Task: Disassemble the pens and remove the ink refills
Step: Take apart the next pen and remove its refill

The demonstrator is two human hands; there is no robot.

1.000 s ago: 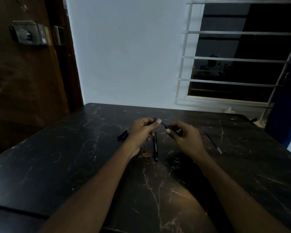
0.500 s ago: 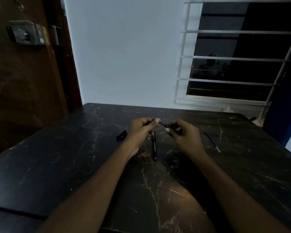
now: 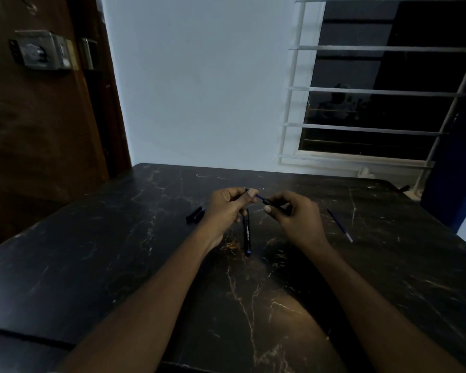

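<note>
Item in work: one refill (image 3: 259, 197), thin and blue, held above the bench (image 3: 119, 265) between both hands, over its far middle. Long axis: roughly left to right, tilted so the left end sits a little farther and higher than the right. Left hand (image 3: 226, 208): thumb and forefinger closed in a pinch on the refill's left end, other fingers curled beneath. Right hand (image 3: 296, 219): fingers curled round a dark pen part (image 3: 269, 202) from which the refill's right end emerges (barrel or nose piece, too dim to tell). The hands are near each other but not touching, and only a short blue stretch shows between them. Judgement: the coming move is a straight pull apart along that axis; each hand has its own end and neither is nearer. Also on the bench: a pen (image 3: 247, 234) just below the hands, long axis running toward the person; dark caps (image 3: 195, 215) just left of the left hand; a loose refill (image 3: 339, 224) right of the right hand, apart from it.
</note>
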